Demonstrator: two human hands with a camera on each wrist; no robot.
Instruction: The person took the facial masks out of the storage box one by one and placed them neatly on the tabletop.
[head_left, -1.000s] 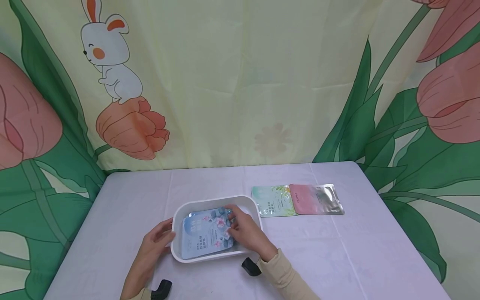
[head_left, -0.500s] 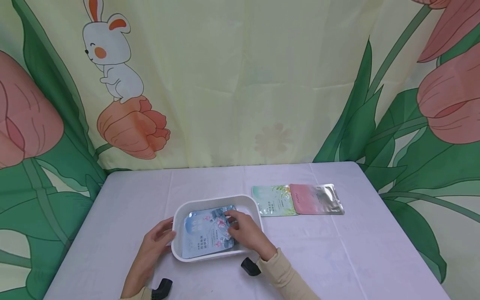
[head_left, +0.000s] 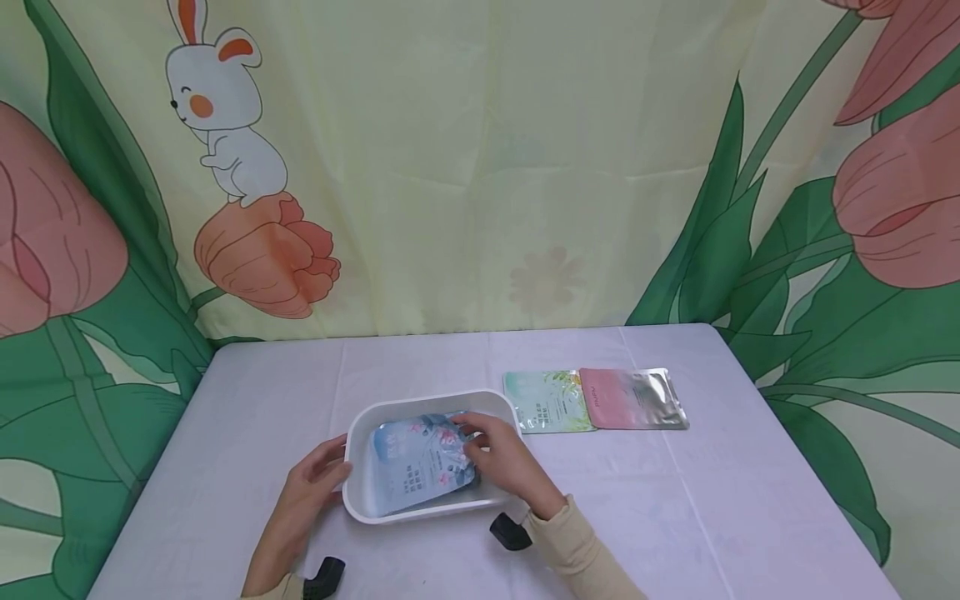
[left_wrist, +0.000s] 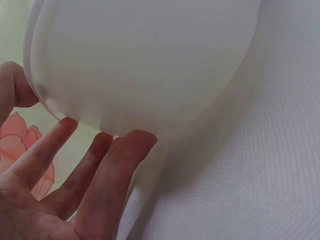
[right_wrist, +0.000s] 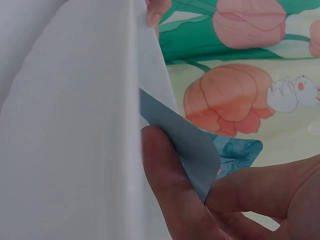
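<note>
In the head view, a white plastic tray (head_left: 408, 516) stands on the table with a blue floral sheet mask sachet (head_left: 420, 467) inside. My right hand (head_left: 506, 458) pinches the sachet's right edge between thumb and fingers. The right wrist view shows the sachet's grey-blue back (right_wrist: 187, 135) bent up, with a finger beneath it. At the tray's left end, my left hand (head_left: 307, 492) rests its fingertips against the outside. Seen from the left wrist, several fairly straight fingers (left_wrist: 40, 155) touch the tray wall (left_wrist: 140, 60), the palm apart from it.
Behind and to the right of the tray lie a green sachet (head_left: 549, 402) and a pink and silver one (head_left: 633, 399), side by side with edges meeting. A white cloth (head_left: 262, 400) covers the table. A printed curtain (head_left: 450, 208) hangs along the back edge.
My right hand has shifted slightly right, and the blue sachet has moved right with it, its right side now more raised and bent. The left hand and tray stay nearly still.
</note>
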